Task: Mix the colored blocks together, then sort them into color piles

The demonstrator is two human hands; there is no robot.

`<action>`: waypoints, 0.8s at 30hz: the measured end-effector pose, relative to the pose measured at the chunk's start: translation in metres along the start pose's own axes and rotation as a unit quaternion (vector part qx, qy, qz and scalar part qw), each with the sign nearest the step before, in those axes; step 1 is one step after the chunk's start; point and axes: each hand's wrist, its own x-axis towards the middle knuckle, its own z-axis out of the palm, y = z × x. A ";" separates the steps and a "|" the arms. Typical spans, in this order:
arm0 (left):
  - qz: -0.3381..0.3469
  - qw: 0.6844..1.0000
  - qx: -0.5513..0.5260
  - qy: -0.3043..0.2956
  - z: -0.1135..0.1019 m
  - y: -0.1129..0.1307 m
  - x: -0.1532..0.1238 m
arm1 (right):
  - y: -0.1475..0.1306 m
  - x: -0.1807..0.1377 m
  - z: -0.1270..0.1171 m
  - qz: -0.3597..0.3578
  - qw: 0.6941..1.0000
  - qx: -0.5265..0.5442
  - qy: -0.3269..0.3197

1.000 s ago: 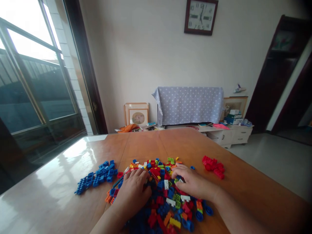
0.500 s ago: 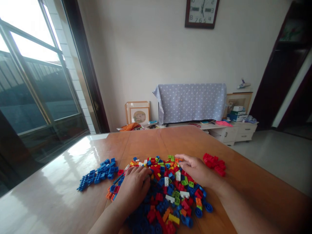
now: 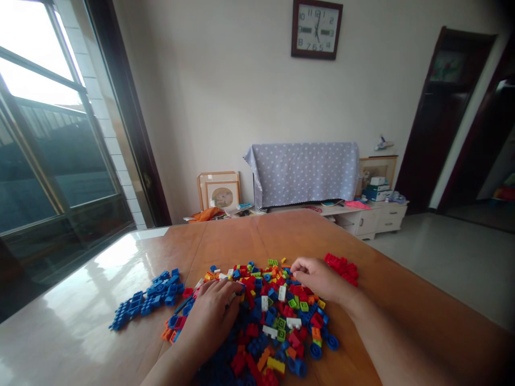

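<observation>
A heap of mixed toy building bricks (image 3: 277, 321) in blue, red, green, yellow, orange and white lies in front of me on the table. Over its left part is my left hand (image 3: 217, 305), palm down with bent fingers. Blue shows at its fingertips, but the hand hides what they hold, if anything. My right hand (image 3: 319, 277) is at the far right edge of the heap, its fingers curled in and closed. Whatever may be in them is out of sight. Just behind that hand sits a small pile of red bricks (image 3: 341, 266).
A separate group of blue bricks (image 3: 148, 296) lies left of the heap. The brown wooden table (image 3: 257, 233) reaches toward a white cabinet (image 3: 368, 221) by the wall. A polka-dot cloth (image 3: 306, 174) covers something flat on it, beside framed pictures (image 3: 222, 194).
The view has turned slightly right and up. My right hand's fingers were stretched toward an orange brick at the far edge; now they are curled in. My left hand stays over the heap.
</observation>
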 end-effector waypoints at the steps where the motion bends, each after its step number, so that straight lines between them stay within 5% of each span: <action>1: 0.000 1.000 0.001 -0.001 0.000 0.000 0.000 | 0.000 -0.001 -0.001 0.000 1.000 -0.026 -0.014; 5: 0.014 1.000 0.010 0.001 0.001 -0.002 0.002 | -0.003 -0.007 -0.005 -0.007 0.992 -0.108 -0.062; 13: 0.030 0.999 0.021 0.010 0.009 -0.015 0.005 | -0.001 -0.004 -0.003 -0.010 0.994 -0.106 -0.029; 24: 0.024 1.000 0.015 0.005 0.009 -0.013 0.005 | 0.054 0.016 -0.058 0.104 0.974 -0.127 0.153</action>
